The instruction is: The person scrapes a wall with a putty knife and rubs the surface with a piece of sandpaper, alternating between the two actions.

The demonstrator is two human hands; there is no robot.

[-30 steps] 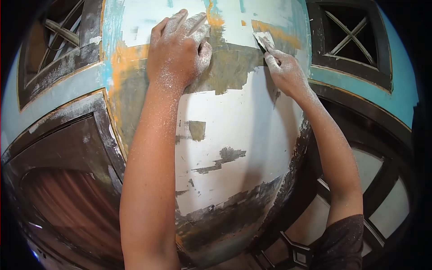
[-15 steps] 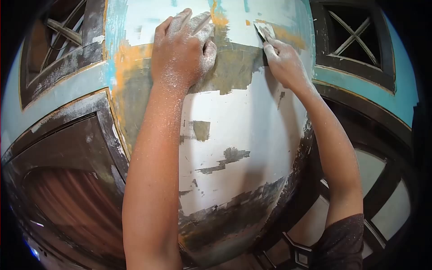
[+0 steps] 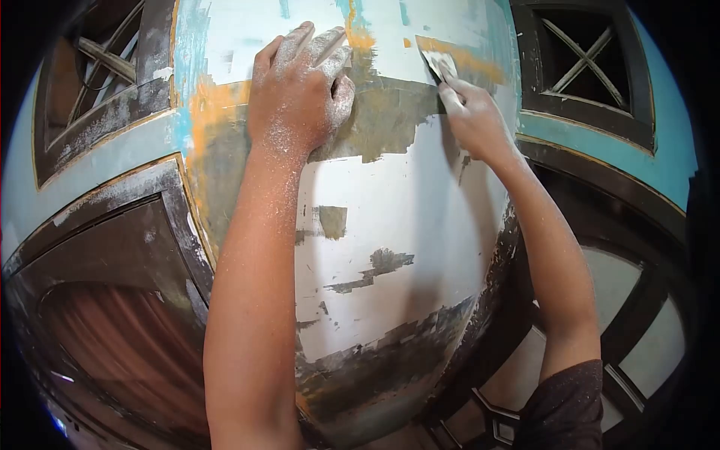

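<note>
My right hand [image 3: 476,116] is closed round the handle of a scraper [image 3: 439,66]. The scraper's blade, smeared with white, lies against the wall near an orange streak. Higher on the left, my left hand [image 3: 300,94] rests on the wall with fingers spread and pointing up. White dust coats its fingers and wrist. The wall [image 3: 375,195] carries white patches, with grey-brown bare areas, orange streaks and bits of turquoise paint among them. What lies under my left palm is hidden.
A dark-framed door [image 3: 112,300] with a brown curtain behind its pane stands at left. Lattice vents, one at left [image 3: 105,56] and one at right [image 3: 585,64], flank the wall. Dark panelling with pale panes [image 3: 611,281] is at lower right.
My right hand and the scraper have shifted slightly down and left along the wall. The left hand stays flat at about the same spot, while the view has moved a little.
</note>
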